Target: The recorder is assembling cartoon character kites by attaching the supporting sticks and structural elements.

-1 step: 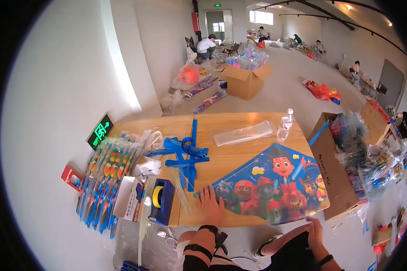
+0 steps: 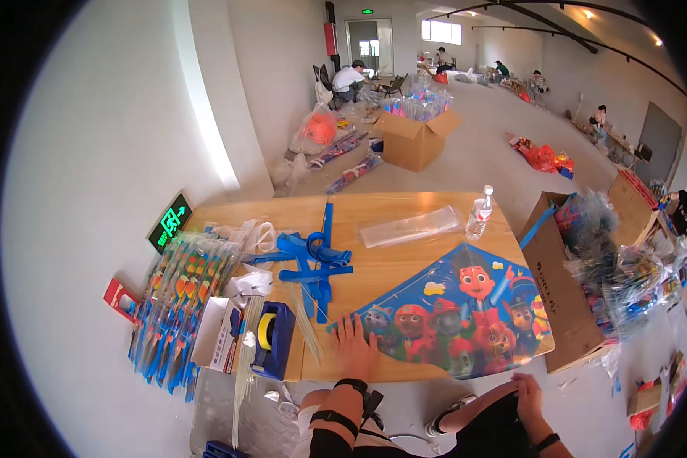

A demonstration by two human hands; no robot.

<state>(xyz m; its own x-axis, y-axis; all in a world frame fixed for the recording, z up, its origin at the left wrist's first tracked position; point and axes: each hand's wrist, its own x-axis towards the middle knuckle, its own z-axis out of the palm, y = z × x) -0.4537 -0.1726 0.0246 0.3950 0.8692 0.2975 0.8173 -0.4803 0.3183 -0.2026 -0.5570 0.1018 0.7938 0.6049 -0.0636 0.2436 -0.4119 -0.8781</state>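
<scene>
A blue kite printed with cartoon characters lies flat on the wooden table, its right part reaching the table's right edge. My left hand rests palm down with fingers spread at the kite's left tip, touching it. Just off the front edge, below the kite's lower right side, my right hand hangs with its fingers curled together; whether anything is inside them is hidden. Thin pale rods lie left of my left hand, beside blue strips.
Left on the table are a tape dispenser, a white box and bagged colourful pieces. A clear plastic sleeve and water bottle stand towards the back. An open carton adjoins the right edge.
My right hand has moved slightly down and left, away from the kite's lower right edge. My left hand and the kite stay in place.
</scene>
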